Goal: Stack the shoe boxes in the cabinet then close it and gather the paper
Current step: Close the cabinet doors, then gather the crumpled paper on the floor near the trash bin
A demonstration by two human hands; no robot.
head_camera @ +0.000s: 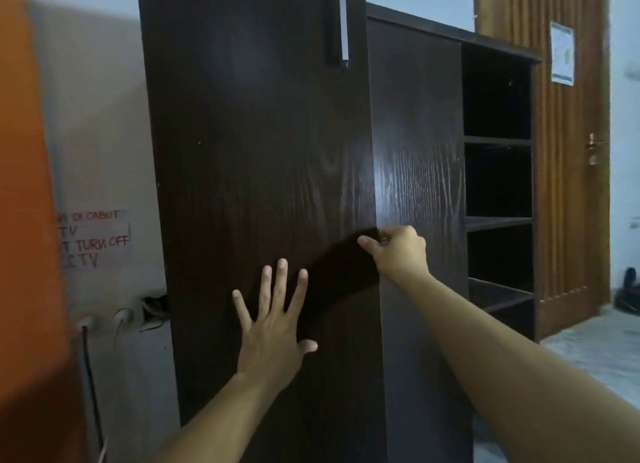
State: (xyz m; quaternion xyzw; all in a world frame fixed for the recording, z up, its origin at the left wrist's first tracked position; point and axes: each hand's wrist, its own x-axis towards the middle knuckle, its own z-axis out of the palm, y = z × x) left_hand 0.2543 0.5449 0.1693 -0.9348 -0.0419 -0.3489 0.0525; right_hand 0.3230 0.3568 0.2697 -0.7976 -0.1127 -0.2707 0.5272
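Closing the cabinet door (256, 157), frame centre: your left hand (273, 327) presses it with fingers spread flat; your right hand (398, 251) pinches its free edge. Door seems nearly shut. Next: push flush. Shoe boxes and paper not in view.

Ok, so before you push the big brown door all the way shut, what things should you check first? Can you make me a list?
1. Left hand flat on the cabinet door, ready to push: ok.
2. Right hand fingers clear of the closing edge: not ok, they curl round the door's edge and could get pinched.
3. Door fully shut: not ok, it looks slightly ajar beside the next door panel.
4. Shoe boxes stacked inside: cannot tell, the door hides that compartment.
5. Nothing sticking out in the door's way: cannot tell.
6. Open shelves on the right free of boxes: ok, none show there.
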